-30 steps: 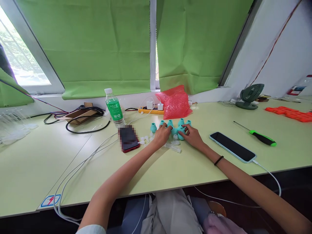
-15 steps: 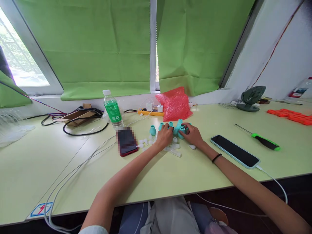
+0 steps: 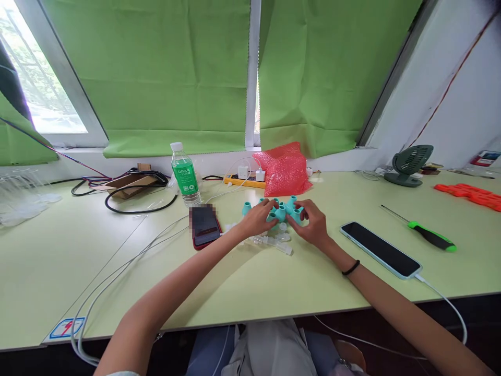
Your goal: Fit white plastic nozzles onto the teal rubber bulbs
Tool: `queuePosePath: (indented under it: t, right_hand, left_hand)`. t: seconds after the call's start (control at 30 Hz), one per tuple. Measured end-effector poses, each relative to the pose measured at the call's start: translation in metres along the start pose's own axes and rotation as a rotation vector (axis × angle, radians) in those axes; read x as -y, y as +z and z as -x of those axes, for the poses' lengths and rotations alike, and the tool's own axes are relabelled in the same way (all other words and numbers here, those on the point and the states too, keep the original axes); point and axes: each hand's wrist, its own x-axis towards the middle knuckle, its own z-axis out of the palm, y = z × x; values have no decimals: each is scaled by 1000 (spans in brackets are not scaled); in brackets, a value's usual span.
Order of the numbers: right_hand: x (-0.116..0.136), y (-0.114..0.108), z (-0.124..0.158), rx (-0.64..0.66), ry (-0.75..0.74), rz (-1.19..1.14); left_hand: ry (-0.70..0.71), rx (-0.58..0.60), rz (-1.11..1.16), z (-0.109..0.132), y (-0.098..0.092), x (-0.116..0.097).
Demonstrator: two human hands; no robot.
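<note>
Several small teal vase-shaped pieces [image 3: 280, 212] cluster in front of the red bubble-wrap bag, their round openings facing up. My left hand [image 3: 259, 218] has its thumb and fingers closed round a teal piece at the left of the cluster. On the right side, my right hand [image 3: 312, 223] pinches another teal piece [image 3: 296, 215] between thumb and fingers. A separate teal piece [image 3: 246, 208] stands left of my left hand. Clear plastic parts [image 3: 282, 244] lie on the table just below the cluster, some partly hidden by my left hand.
A phone [image 3: 205, 227] and water bottle [image 3: 185, 177] are at the left. Another phone [image 3: 380, 249], a screwdriver [image 3: 430, 236] and a small fan [image 3: 410, 165] are at the right. Behind the pieces are a red bag [image 3: 285, 169] and power strip [image 3: 246, 181].
The teal pieces between my hands have shifted and turned slightly. My left hand has moved a little left and its fingers now reach around a piece nearer me. The view has shifted slightly.
</note>
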Motion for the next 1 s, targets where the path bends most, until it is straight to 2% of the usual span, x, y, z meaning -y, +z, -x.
queuePosePath:
  t: [0.1, 0.2, 0.33, 0.43, 0.53, 0.63, 0.73, 0.9, 1.0]
  right_hand:
    - [26, -2, 6, 159, -223, -90]
    - [52, 6, 11, 365, -359, -80]
    - [72, 33, 9, 533, -373, -75]
    - [72, 50, 5, 601, -362, -99]
    - [65, 54, 5, 619, -337, -122]
    - [59, 46, 10, 589, -347, -131]
    - [55, 38, 15, 570, -374, -144]
    - [51, 36, 16, 544, -340, -155]
    - [50, 35, 14, 519, -322, -166]
  left_hand:
    - [-17, -15, -51, 19, -13, 3]
    - [-105, 6, -207, 51, -10, 4]
    - [-161, 72, -349, 85, 14, 2]
    - [-148, 69, -261, 91, 26, 4]
    - [-74, 56, -82, 86, 25, 8]
    - [33, 71, 62, 82, 17, 10]
    - [25, 36, 112, 83, 11, 12]
    - [-11, -183, 35, 87, 1, 9]
    - [-59, -209, -184, 89, -7, 2]
